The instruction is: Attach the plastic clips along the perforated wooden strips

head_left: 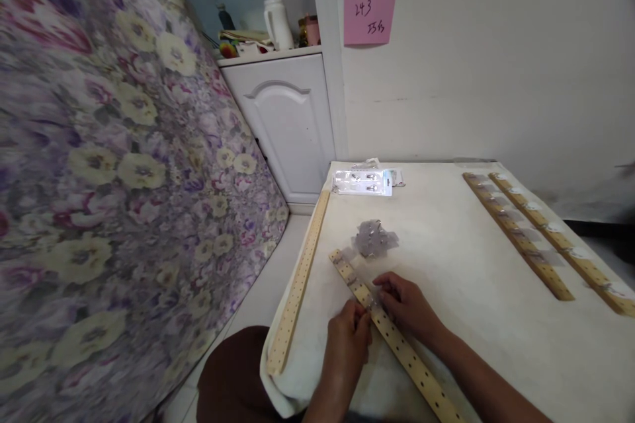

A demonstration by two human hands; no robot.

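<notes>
A long wooden strip with rows of holes (403, 350) lies slantwise on the white cloth-covered table (471, 264). My left hand (348, 338) and my right hand (407, 306) meet at one spot on this strip, fingers curled and pinching a small part that I cannot make out. Just beyond the strip's far end sits a small pile of clear plastic pieces with metal hooks (374, 238). A second holed strip (298, 283) runs along the table's left edge.
Two more wooden strips with white pads and hooks fitted (516, 235) (563, 241) lie at the right. A clear blister pack (362, 182) rests at the table's far edge. A flowered mattress (99, 165) leans at left; a white cabinet (285, 125) stands behind.
</notes>
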